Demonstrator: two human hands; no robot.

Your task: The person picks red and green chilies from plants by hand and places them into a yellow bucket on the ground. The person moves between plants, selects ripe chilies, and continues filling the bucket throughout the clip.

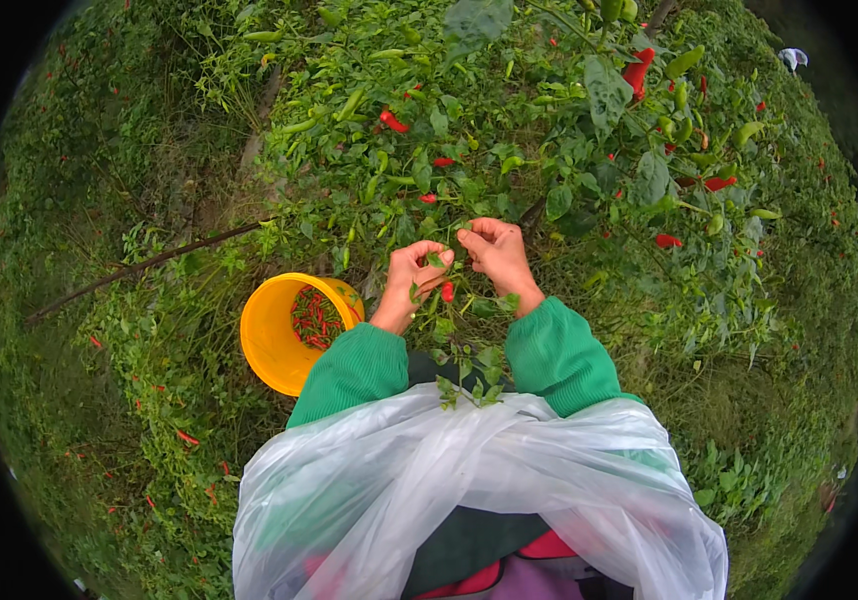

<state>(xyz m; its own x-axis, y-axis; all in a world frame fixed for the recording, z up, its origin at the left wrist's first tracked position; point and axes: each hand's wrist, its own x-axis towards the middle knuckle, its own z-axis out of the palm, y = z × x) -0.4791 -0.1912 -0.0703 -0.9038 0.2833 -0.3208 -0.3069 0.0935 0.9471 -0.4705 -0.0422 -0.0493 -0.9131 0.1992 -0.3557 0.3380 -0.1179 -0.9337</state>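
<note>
My left hand (408, 279) pinches a leafy sprig of a chili plant (436, 259) between thumb and fingers. Just right of it and slightly higher, my right hand (500, 253) has its thumb and forefinger closed on a thin green stem (462, 226) of the same plant. A red chili pepper (447, 291) hangs right below the left fingertips, apart from the right hand. Beside my left forearm a yellow bucket (267, 337) stands tilted in view, with many small red chilies (315, 316) at its bottom.
Chili bushes (399, 82) surround me, bearing green and red peppers, with a large red chili (637, 73) at upper right. A thin wooden stick (151, 261) slants across the left. Clear plastic sheeting (466, 457) covers my front, and a leafy branch (474, 375) reaches it.
</note>
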